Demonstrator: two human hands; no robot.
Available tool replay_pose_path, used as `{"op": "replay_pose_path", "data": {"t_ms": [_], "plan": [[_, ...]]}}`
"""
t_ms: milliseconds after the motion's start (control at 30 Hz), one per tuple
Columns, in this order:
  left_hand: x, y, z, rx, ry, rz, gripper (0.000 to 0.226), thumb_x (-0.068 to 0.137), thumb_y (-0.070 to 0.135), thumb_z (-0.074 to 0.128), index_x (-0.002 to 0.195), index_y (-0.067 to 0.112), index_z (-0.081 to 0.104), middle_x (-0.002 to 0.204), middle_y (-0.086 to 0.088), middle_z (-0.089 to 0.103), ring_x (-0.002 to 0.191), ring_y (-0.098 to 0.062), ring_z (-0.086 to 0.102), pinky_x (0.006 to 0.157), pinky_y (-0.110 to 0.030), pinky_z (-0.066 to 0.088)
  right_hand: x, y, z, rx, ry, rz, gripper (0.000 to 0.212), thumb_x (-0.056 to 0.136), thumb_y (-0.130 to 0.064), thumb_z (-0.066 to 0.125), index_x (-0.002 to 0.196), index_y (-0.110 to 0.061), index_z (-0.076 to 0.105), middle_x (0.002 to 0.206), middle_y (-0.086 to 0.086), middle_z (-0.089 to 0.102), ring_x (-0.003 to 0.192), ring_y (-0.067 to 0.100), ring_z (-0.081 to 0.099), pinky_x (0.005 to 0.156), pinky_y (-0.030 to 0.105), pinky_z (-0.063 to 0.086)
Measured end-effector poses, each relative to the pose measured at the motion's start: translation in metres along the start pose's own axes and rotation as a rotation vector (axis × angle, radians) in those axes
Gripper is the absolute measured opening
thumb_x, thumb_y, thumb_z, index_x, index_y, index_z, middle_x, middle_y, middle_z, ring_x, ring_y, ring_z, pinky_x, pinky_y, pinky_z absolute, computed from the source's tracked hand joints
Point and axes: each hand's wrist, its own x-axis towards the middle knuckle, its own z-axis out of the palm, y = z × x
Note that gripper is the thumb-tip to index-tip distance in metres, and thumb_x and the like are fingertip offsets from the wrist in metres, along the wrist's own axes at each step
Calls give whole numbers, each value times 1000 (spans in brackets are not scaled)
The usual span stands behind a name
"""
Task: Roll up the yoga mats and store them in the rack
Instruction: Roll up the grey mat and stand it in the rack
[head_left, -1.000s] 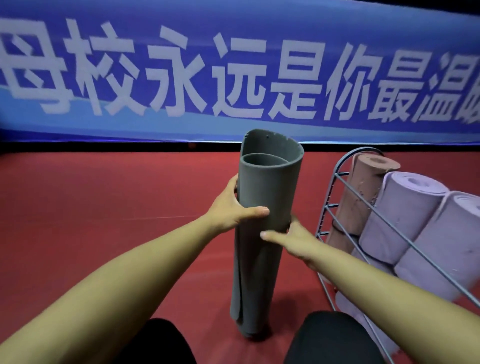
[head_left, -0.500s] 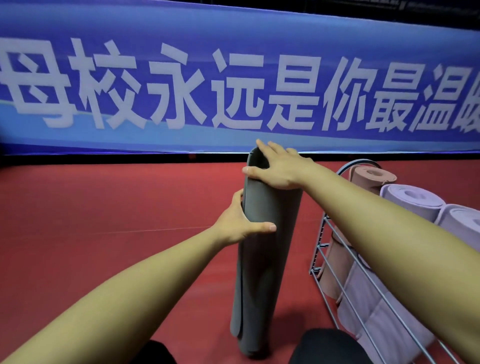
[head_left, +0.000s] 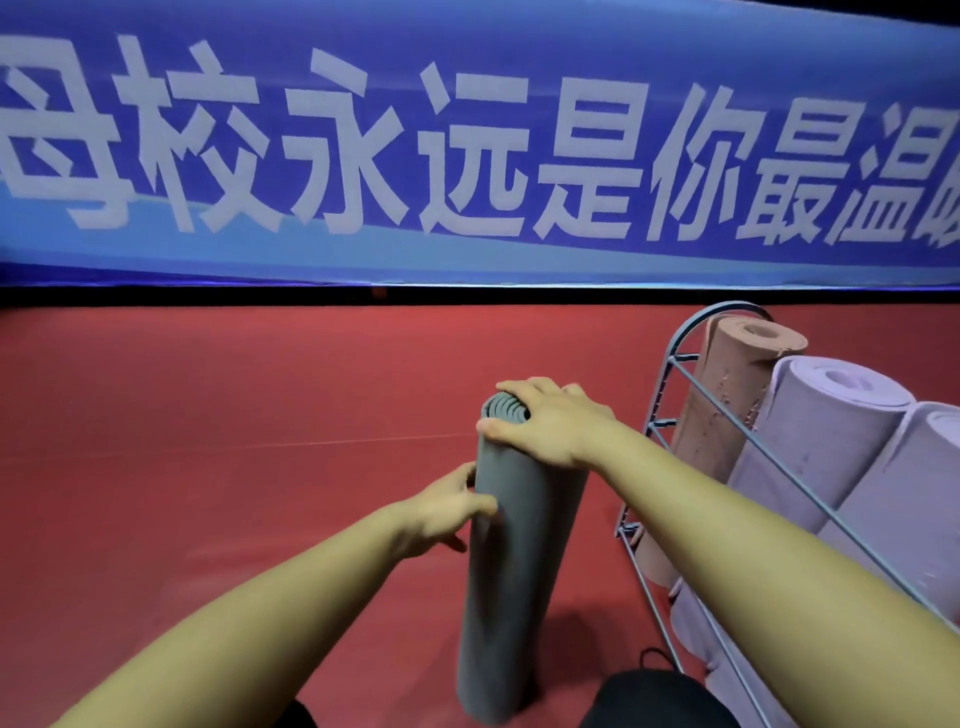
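Note:
A rolled grey yoga mat (head_left: 511, 582) stands upright on the red floor in front of me. My right hand (head_left: 545, 423) lies over its top end, fingers spread across the coiled layers and thumb down the near side. My left hand (head_left: 447, 512) grips the mat's left side a little below the top, thumb in front. To the right stands a grey wire rack (head_left: 675, 395) holding a pink rolled mat (head_left: 727, 410) and two lilac rolled mats (head_left: 810, 441), all leaning to the right.
A long blue banner (head_left: 467, 145) with large white characters runs along the far wall. Red sports floor (head_left: 208, 441) stretches to the left and ahead. My dark-clad knees (head_left: 654, 701) show at the bottom edge.
My right hand left the mat's middle, went up onto its top end and now presses there. The loose top layers have closed into a tighter roll. The left hand kept hold of the side.

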Motion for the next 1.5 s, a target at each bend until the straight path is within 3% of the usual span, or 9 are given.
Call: {"op": "replay_pose_path", "data": {"t_ms": [167, 300, 367, 533, 733, 867, 1033, 1233, 1500], "plan": [[-11, 58, 4, -503, 149, -97, 59, 90, 73, 34, 118, 33, 67, 113, 2, 72, 97, -22, 62, 79, -42, 47, -2, -9, 7, 64, 110, -32, 75, 83, -80, 31, 150, -47, 26, 159, -14, 26, 143, 28, 30, 109, 50, 31], [-20, 76, 5, -405, 221, -120, 41, 92, 51, 58, 118, 20, 66, 92, 0, 68, 81, -20, 60, 65, -34, 43, -6, 16, 16, 1058, 384, 165, 59, 90, -38, 53, 147, -26, 43, 151, -2, 44, 130, 17, 45, 112, 44, 33], [-19, 76, 2, -374, 213, -143, 31, 91, 45, 59, 108, 20, 65, 89, -1, 69, 83, -24, 58, 73, -42, 47, -28, 23, 35, 1276, 239, 338, 49, 98, -47, 47, 143, -27, 48, 141, -9, 51, 123, 17, 48, 101, 46, 39], [-32, 98, 8, -324, 118, -147, 43, 100, 54, 41, 92, 18, 63, 49, 5, 66, 43, -14, 64, 39, -20, 43, -39, 27, 41, 1325, 101, 395, 61, 94, -71, 33, 135, -31, 55, 130, -5, 61, 110, 21, 59, 82, 47, 49], [-22, 84, 13, -335, 155, -263, 59, 92, 71, 39, 118, 24, 62, 106, -14, 63, 95, -39, 56, 93, -82, 29, -42, 27, 41, 1273, 33, 451, 57, 94, -69, 37, 132, -31, 55, 129, 2, 61, 104, 29, 57, 79, 59, 49], [-17, 80, 5, -312, 145, -230, 65, 90, 75, 36, 127, 26, 59, 114, -12, 61, 99, -44, 57, 81, -77, 43, -35, 32, 42, 1240, 117, 404, 51, 92, -71, 34, 125, -39, 57, 123, -5, 64, 109, 26, 59, 88, 56, 50], [-15, 81, 7, -312, 137, -244, 63, 90, 74, 39, 129, 27, 57, 130, -5, 54, 110, -45, 55, 66, -66, 55, -29, 25, 34, 1283, 26, 429, 44, 99, -60, 38, 125, -29, 56, 102, 0, 63, 88, 28, 59, 61, 47, 50], [3, 87, -10, -319, 224, -79, 54, 83, 59, 67, 121, 21, 60, 114, -7, 68, 96, -41, 66, 58, -60, 56, -6, 28, 28, 1334, 64, 229, 28, 100, -47, 45, 116, -31, 61, 104, -7, 71, 87, 20, 65, 84, 55, 49], [30, 32, 37, 60, 383, 41, 70, 58, 38, 75, 120, 40, 42, 106, 10, 64, 97, -23, 67, 73, -54, 59, -3, 57, 90, 1440, -17, 383, 28, 98, -46, 48, 117, -28, 59, 107, 4, 70, 86, 25, 67, 75, 51, 58]]}}
